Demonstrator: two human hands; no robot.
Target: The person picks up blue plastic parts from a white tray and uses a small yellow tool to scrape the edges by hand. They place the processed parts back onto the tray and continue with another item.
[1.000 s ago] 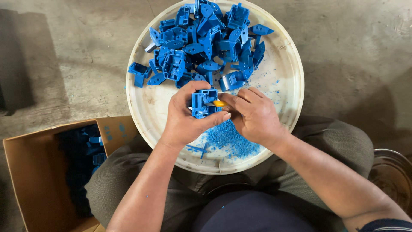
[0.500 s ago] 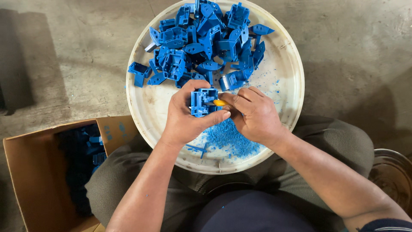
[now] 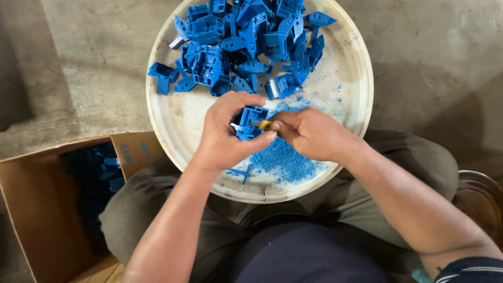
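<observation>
- Over my lap sits a round white tray [image 3: 356,99]; blue parts [image 3: 246,42] are heaped at its far side; blue shavings [image 3: 283,157] lie on the near side under my hands
- my left hand [image 3: 222,139] is clamped round one blue part [image 3: 251,121], thumb below, fingers over the top
- my right hand [image 3: 314,133] pinches a small yellow-tipped tool [image 3: 264,124], its tip touching the part's edge
- I judge this the trimming step, scraping flash off the held part; next calls for a steady left grip and a short, light stroke away from my thumb
- beside my left knee stands an open carton [image 3: 31,209] with more blue pieces inside
</observation>
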